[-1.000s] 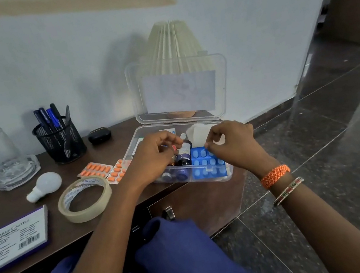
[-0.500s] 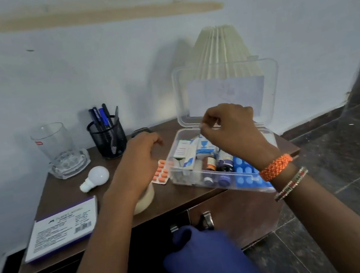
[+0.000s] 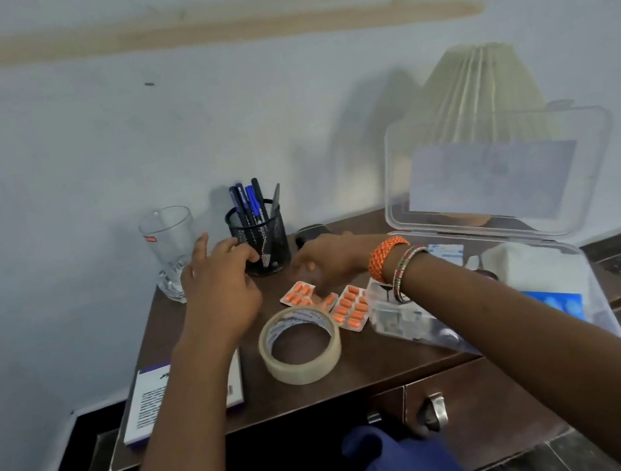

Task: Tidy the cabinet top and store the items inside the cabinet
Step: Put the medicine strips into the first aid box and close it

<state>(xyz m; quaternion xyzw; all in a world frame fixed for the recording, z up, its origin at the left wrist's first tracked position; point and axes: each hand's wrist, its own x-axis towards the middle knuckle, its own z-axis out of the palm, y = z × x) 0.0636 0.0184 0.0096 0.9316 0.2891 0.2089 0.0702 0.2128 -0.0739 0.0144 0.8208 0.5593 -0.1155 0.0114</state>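
On the brown cabinet top [image 3: 385, 363] lie orange pill strips [image 3: 348, 307], a roll of tape [image 3: 299, 345] and a white box with a barcode [image 3: 148, 409]. My left hand [image 3: 222, 284] hovers with spread fingers beside the black mesh pen holder [image 3: 260, 240], holding nothing. My right hand [image 3: 330, 261], blurred, reaches across just above the pill strips with nothing held. The clear plastic medicine box [image 3: 516, 282] stands with its lid up at the right, under my right forearm.
A glass tumbler [image 3: 169, 243] stands at the back left, a small black case [image 3: 310, 233] behind my right hand, a pleated lampshade [image 3: 476, 81] behind the box lid. Cabinet doors with metal handles [image 3: 431, 413] are below. Dark tiled floor lies to the right.
Both hands left the medicine box and moved left: the right hand now reaches over the pill strips, the left nears the pen holder. The view swung left too.
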